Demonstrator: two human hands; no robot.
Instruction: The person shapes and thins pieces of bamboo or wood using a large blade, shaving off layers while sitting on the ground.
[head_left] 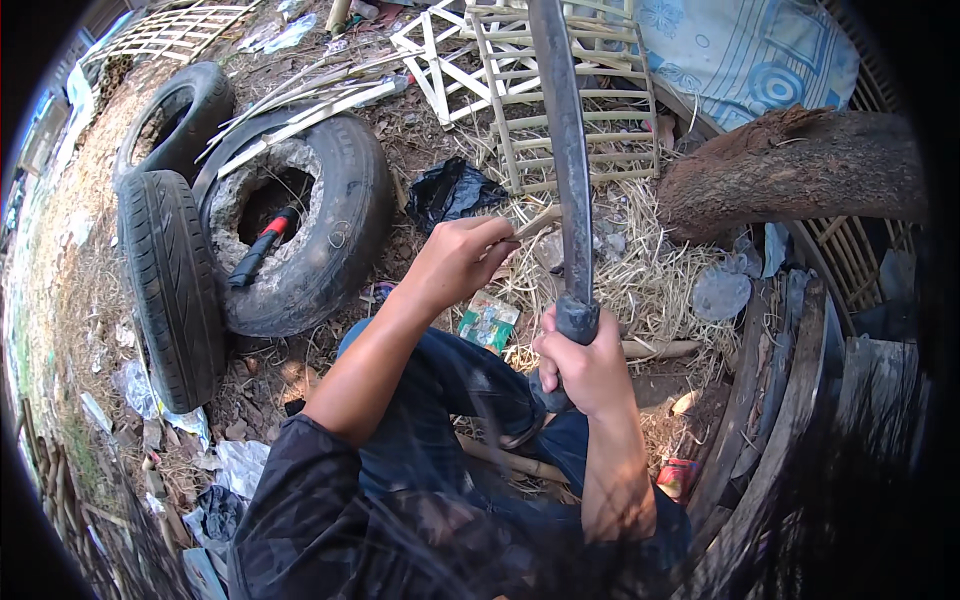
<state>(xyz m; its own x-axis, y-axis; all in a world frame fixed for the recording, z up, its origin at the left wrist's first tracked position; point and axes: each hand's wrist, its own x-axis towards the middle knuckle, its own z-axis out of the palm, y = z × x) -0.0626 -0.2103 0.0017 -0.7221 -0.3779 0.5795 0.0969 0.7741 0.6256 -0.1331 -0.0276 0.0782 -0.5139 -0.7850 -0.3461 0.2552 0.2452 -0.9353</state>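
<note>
My right hand (590, 368) is wrapped round the dark handle of a machete (572, 150), whose long blade points up and away from me. In my left hand (452, 264) a short, pale bamboo strip (540, 221) is pinched between thumb and fingers. Its far end reaches close to the blade's left side; whether they touch I cannot tell. Below and around the blade, pale shavings (650, 275) cover the ground. A crumpled black plastic bag (450, 192) lies just beyond my left hand, and a green packet (488, 322) is on the ground between my hands.
Slatted bamboo frames (575, 140) lie ahead. A thick log (790, 172) juts in from the right, near a blue patterned sheet (740, 60). On the left are several tyres (345, 225); one holds a red-and-black handled tool (262, 248) and has bamboo strips (300, 125) across it.
</note>
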